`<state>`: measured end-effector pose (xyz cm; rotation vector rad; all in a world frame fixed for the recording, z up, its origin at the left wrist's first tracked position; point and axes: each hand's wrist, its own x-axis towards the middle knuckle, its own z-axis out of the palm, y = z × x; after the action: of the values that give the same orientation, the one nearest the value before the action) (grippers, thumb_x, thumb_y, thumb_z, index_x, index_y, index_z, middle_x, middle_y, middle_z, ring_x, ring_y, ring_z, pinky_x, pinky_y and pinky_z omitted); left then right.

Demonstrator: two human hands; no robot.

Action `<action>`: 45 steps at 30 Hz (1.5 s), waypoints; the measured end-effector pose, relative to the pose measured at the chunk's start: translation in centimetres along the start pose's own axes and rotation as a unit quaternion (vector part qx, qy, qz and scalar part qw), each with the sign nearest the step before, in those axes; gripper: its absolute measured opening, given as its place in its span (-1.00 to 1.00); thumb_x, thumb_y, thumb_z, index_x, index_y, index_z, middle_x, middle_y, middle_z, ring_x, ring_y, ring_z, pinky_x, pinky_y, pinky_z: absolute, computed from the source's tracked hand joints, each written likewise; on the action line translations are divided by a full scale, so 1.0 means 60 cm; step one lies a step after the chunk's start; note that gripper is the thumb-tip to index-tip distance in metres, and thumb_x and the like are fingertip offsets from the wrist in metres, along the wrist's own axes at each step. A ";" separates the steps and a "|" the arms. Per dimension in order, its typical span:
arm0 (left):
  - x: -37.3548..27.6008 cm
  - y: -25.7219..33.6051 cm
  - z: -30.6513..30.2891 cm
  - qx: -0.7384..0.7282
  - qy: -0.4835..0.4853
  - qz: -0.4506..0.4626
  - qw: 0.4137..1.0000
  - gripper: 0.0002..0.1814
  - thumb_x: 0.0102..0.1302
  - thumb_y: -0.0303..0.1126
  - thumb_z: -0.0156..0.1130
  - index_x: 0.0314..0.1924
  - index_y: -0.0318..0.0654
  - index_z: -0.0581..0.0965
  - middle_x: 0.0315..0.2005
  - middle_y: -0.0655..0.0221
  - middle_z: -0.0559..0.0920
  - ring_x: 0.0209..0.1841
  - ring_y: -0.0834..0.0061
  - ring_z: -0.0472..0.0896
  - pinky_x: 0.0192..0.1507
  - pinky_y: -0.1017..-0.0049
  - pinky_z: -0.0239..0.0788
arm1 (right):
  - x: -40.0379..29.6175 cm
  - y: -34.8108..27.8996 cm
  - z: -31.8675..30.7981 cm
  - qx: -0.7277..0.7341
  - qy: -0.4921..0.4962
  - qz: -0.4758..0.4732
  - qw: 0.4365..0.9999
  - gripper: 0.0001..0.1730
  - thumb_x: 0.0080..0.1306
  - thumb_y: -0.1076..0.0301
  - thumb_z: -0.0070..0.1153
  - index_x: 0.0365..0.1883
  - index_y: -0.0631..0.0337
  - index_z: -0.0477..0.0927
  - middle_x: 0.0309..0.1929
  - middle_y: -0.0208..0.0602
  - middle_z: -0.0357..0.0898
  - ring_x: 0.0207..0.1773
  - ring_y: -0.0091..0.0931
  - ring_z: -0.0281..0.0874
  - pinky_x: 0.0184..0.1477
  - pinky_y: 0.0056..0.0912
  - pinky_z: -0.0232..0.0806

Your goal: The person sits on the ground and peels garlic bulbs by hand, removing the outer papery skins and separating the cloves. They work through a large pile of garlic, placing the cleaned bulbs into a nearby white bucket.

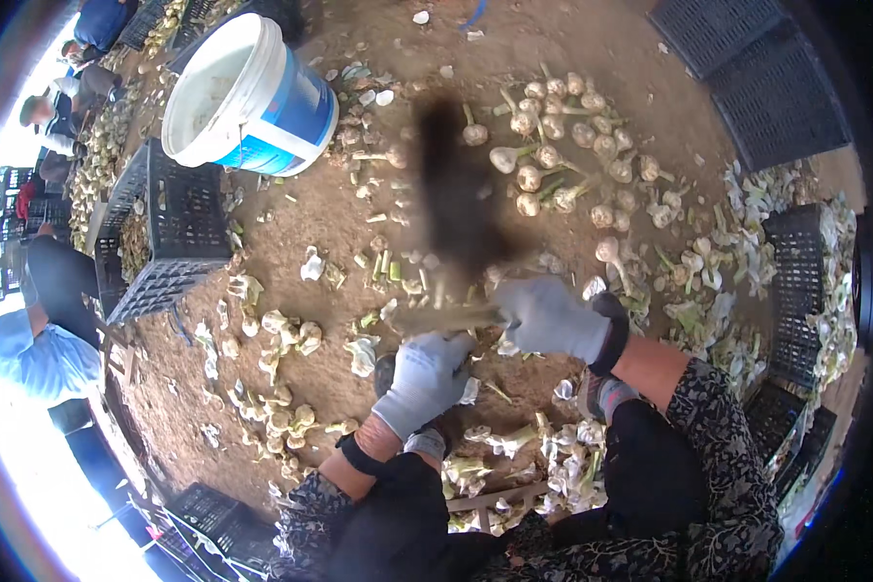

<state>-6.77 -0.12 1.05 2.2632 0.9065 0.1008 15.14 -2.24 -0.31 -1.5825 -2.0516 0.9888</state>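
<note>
My left hand (423,384), in a pale work glove, is curled low over the ground in front of my knees. Its fingertips are turned away, so what they hold is hidden. To its upper right, my right hand (545,318), gloved alike, is closed. A blurred, long brown object (444,318) reaches from its fingers to just above my left hand; its kind is unclear. Cut green stem pieces (387,266) lie just beyond the hands. Farther off is a pile of garlic bulbs with stems (547,156). Trimmed garlic bulbs (291,422) lie to the left.
A white and blue plastic bucket (291,109) stands at upper left, beside a black plastic crate (187,207). More black crates (778,94) line the right. Garlic skins (575,458) litter the soil around my feet. A person in a light blue top (40,356) is at far left. A dark blur covers the upper middle.
</note>
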 end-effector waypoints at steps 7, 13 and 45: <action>-0.038 -0.010 -0.033 0.122 0.022 0.065 0.990 -0.79 -0.16 -0.43 0.26 -0.41 -0.11 0.52 -0.50 0.32 0.54 -0.47 0.25 0.55 -0.43 0.31 0.39 | -0.014 0.074 -0.001 -0.145 -0.172 0.220 0.949 -0.80 0.08 0.36 0.07 -0.30 0.17 0.55 -0.33 -0.12 0.62 -0.17 -0.20 0.61 -0.13 -0.13 0.40; -0.152 -0.162 -0.102 0.278 -0.242 -0.314 0.875 -0.47 0.05 -0.10 0.26 0.02 -0.15 0.48 -0.19 0.11 0.62 -0.15 0.14 0.64 -0.12 0.21 0.47 | -0.105 0.199 -0.024 -0.153 0.208 0.338 0.905 -0.79 0.05 0.35 0.11 -0.31 0.17 0.49 -0.36 -0.11 0.53 -0.23 -0.08 0.52 -0.17 -0.06 0.35; 0.004 0.016 0.030 -0.721 0.062 -0.142 0.676 -0.39 0.06 -0.56 0.24 0.17 -0.27 0.34 -0.15 0.37 0.56 -0.22 0.55 0.56 -0.28 0.52 0.52 | -0.010 -0.059 0.039 0.148 0.148 -0.010 0.978 -0.68 0.06 0.55 0.22 -0.18 0.30 0.50 -0.30 -0.15 0.55 -0.21 -0.26 0.57 -0.18 -0.25 0.38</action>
<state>-5.46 -1.49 0.23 0.6099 0.7452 0.5973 11.36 -3.98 0.70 -1.4496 -1.6344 0.9351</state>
